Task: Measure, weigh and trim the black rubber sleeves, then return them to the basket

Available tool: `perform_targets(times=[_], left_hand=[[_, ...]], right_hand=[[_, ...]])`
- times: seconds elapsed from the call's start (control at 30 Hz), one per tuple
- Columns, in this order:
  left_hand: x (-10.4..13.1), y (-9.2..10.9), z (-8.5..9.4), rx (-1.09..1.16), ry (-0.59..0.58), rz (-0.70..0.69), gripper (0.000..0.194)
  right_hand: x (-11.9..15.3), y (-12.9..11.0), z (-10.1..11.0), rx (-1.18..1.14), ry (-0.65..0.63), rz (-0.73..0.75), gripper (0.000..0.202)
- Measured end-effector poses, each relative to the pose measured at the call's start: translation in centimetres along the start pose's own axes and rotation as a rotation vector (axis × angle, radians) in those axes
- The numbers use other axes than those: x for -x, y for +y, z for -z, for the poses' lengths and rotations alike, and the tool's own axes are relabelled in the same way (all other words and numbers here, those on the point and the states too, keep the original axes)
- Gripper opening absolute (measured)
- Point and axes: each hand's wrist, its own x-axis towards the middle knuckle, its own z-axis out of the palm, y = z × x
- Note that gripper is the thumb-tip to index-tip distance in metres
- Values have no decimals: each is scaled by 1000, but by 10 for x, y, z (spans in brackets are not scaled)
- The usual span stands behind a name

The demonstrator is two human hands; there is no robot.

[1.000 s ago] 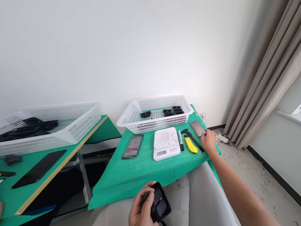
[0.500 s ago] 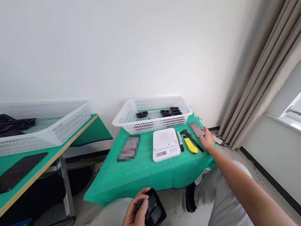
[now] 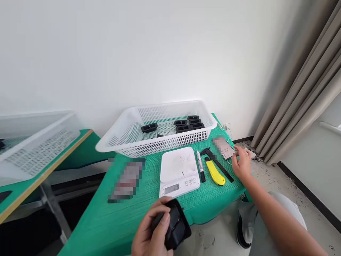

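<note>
My left hand [image 3: 154,227] grips a black plastic part [image 3: 174,222] with a raised rim and a hollow, held above the table's front edge. My right hand [image 3: 242,161] is beside the right edge of a phone [image 3: 224,147] with a lit screen; its fingers are loosely bent and apart, with nothing visible in them. Left of that phone lie a black caliper [image 3: 220,165], a yellow utility knife [image 3: 215,172] and a black-and-white marker [image 3: 201,167]. A white digital scale [image 3: 179,165] has a bare pan, and its display appears to read 0.0.
Behind the scale, a white plastic basket [image 3: 149,146] holds several black parts [image 3: 182,128]. A blurred-out flat item [image 3: 126,179] lies on the green cloth [image 3: 98,217]. At left, a second table [image 3: 50,174] carries another white basket [image 3: 23,163]. A curtain [image 3: 298,96] hangs at right.
The view has moved closer to the table. My right hand has shifted off the phone's screen to its right side. My left hand still holds the black part, now raised nearer the scale.
</note>
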Motion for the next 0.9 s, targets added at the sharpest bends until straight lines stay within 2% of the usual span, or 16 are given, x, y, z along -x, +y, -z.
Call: perform_targets(times=[0.1,0.2,0.33,0.47,0.6,0.67,0.77,0.83,0.9], left_hand=[[-14,20,-41,24,-136,-85,46],[-33,30,-58,28,-225,-141,45],[-59,23,-46,-63,-196,-163,44],[-76,14,-30,-90,-98,-108,44],[-85,19,-25,-64,-37,-72,41],[-89,22,-22,-71,-7,-56,41],[-95,21,-17,-82,15,-42,41],[-98,16,-11,-90,15,-78,37],[-101,11,-5,-112,7,-145,29]], right_hand=[[-7,-3,2,-50,52,1,30],[-18,-5,1,-111,-54,6,37],[-28,-3,-3,-137,-272,-18,54],[-33,-2,-4,-94,-359,-32,63],[-37,-4,-2,-6,-466,11,65],[-39,-6,0,43,-442,28,56],[-39,-10,5,88,-243,32,37],[-38,-11,9,80,-147,36,32],[-37,-12,11,54,-149,36,32]])
